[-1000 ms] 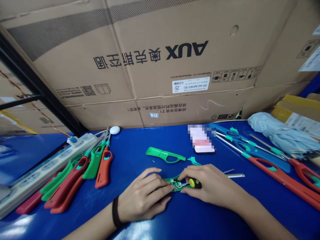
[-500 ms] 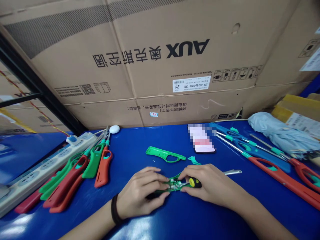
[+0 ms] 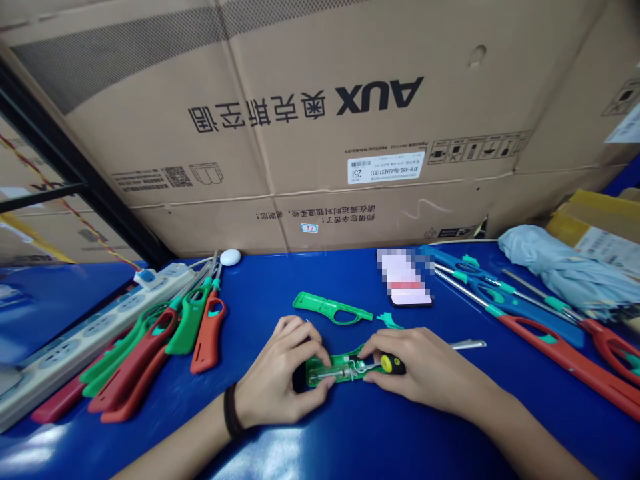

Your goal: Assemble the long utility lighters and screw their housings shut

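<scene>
A power strip [image 3: 113, 312] is lying at the far left of the blue desk [image 3: 350, 443], and a bunch of red and green lighters [image 3: 150, 347] is resting beside it. The left hand [image 3: 277, 373], with a dark wristband [image 3: 229, 411] on its wrist, is curling down and gripping the left end of an opened green lighter [image 3: 333, 370]. The lighter is lying on the desk between both hands, its long axis running left to right with a slight rise to the right. The right hand [image 3: 425, 363] is closed around a screwdriver [image 3: 393, 364] with a black and yellow handle, and the tool is pointing left into the lighter's metal parts, so this hand is nearer the exposed middle. A loose green lighter shell [image 3: 333, 308] is lying just above them. Further right, a metal rod [image 3: 467, 345], a blurred phone [image 3: 404, 279], long red and blue lighters [image 3: 550, 340] and a folded umbrella [image 3: 565, 273] are sitting on the desk. Behind, a cardboard box [image 3: 300, 180] is showing upside-down "AUX" branding, with a label [image 3: 387, 167] reading "KFR-46G/BpR3AES1 (B1)".
</scene>
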{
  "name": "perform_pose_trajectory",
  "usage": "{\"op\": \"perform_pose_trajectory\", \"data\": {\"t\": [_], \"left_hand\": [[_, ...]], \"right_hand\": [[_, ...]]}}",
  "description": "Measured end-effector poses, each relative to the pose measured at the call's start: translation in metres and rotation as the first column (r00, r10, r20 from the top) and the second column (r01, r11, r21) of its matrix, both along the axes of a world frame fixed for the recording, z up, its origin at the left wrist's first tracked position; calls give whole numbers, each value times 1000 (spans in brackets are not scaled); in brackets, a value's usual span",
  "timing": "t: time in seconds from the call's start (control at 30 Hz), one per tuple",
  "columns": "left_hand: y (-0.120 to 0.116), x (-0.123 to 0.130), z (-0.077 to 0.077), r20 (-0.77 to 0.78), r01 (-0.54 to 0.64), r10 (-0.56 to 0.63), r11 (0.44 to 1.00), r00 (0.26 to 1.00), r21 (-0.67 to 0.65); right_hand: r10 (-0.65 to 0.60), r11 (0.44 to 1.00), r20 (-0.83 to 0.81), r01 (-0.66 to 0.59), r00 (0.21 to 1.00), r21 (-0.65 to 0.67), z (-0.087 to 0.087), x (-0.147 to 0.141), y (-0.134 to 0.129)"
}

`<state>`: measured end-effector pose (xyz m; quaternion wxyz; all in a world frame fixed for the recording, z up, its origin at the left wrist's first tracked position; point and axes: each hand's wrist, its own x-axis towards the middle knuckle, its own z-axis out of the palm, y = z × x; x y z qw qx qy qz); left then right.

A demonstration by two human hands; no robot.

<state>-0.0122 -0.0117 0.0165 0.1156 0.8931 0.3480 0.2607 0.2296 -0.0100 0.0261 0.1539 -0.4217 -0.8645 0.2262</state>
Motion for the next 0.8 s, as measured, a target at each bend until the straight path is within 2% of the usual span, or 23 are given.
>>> {"op": "perform_pose_trajectory", "data": {"t": [0.4,0.57,0.8], "left_hand": [[1,0,2,29,-19,20,999,999,-38],[3,-1,1,69,-10,10,1000,998,8],[3,-2,1,40,-10,10,1000,999,-19]], "right_hand": [[-4,1000,10,4,1000,0,2,-1,2],[-2,1000,6,1,1000,6,2,-1,1],[-2,1000,2,2,1000,8,0,-1,1]]}}
